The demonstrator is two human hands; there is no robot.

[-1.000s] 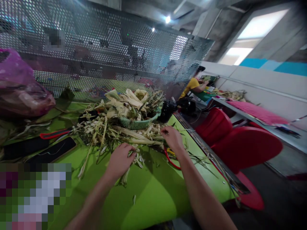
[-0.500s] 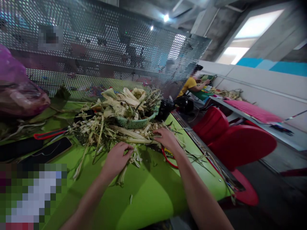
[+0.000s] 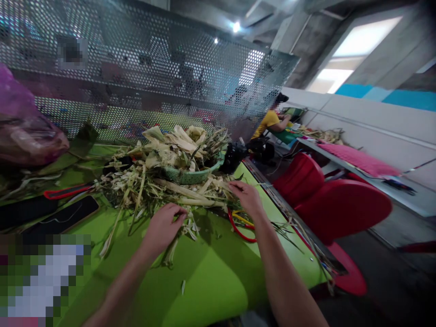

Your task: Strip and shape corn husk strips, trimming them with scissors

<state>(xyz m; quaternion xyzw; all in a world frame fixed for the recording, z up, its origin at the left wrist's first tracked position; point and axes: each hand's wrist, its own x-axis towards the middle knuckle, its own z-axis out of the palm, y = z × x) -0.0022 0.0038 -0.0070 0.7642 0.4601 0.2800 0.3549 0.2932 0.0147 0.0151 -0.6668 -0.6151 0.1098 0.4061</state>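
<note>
While the green basket (image 3: pixel 190 176) sat heaped past its rim with dry, pale husks (image 3: pixel 184 141), your left hand (image 3: pixel 165 223) curled at the near edge of the plant strips (image 3: pixel 138 187), sprawled before the basket on the green table (image 3: pixel 211 281)! Your right hand (image 3: pixel 248 197) bent its fingers at the pile's right side, near a red loop handle (image 3: pixel 242 238); whether either hand gripped anything, you couldn't tell. Over left, a purple plastic bag (image 3: pixel 30 131) bulged, its brownish contents indistinct.

a ceiling lamp (image 3: pixel 236 27) glares and a window (image 3: pixel 366 37) glows, while shadows darken the green tabletop (image 3: pixel 211 290).
</note>
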